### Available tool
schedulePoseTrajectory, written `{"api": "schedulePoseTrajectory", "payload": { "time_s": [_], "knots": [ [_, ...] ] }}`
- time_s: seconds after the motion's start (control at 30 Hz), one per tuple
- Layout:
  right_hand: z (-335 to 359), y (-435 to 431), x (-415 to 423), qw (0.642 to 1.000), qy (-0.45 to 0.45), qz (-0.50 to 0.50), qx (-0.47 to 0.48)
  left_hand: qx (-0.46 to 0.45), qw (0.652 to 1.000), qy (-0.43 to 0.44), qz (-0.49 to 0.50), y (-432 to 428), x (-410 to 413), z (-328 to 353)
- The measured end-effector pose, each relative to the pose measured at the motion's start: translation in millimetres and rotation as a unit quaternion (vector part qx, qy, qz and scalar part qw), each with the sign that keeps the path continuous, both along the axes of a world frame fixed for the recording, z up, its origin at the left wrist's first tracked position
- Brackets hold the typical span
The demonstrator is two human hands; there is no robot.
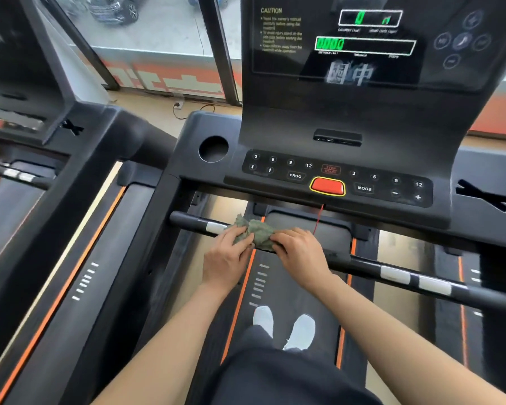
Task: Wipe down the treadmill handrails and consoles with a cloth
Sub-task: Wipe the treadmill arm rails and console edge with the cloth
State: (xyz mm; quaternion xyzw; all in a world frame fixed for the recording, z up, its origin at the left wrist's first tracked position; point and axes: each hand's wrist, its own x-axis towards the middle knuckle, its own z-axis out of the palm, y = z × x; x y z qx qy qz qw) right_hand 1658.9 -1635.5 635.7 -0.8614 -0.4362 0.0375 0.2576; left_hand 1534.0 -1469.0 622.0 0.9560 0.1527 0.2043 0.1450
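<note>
grips the green cloth (256, 232) with left hand (228, 257) and right hand (301, 254), fingers curled, on the handlebar (187, 220) just right of a silver pad (215, 228).

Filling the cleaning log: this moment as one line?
surface: handrail | left hand: holds cloth | right hand: holds cloth | console: not touched
</note>
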Motion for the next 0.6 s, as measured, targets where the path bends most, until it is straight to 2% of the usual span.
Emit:
{"api": "schedulePoseTrajectory", "payload": {
  "time_s": [0.17,0.27,0.4,0.5,0.6],
  "knots": [
    [5,48,-1,0.994,0.039,0.1,-0.026,-0.004,0.997,-0.009,0.075,41,-21,-2],
    [8,78,-4,0.985,0.059,0.161,-0.029,-0.043,0.988,-0.015,0.147,57,-30,2],
    [12,113,-4,0.978,0.08,0.188,-0.037,-0.147,0.954,-0.039,0.259,60,-37,5],
    [16,136,-2,0.974,0.085,0.205,-0.056,-0.164,0.936,-0.054,0.305,63,-43,0],
    [17,155,-1,0.974,0.023,0.218,-0.049,-0.195,0.911,-0.078,0.354,65,-43,1]
  ]
}}
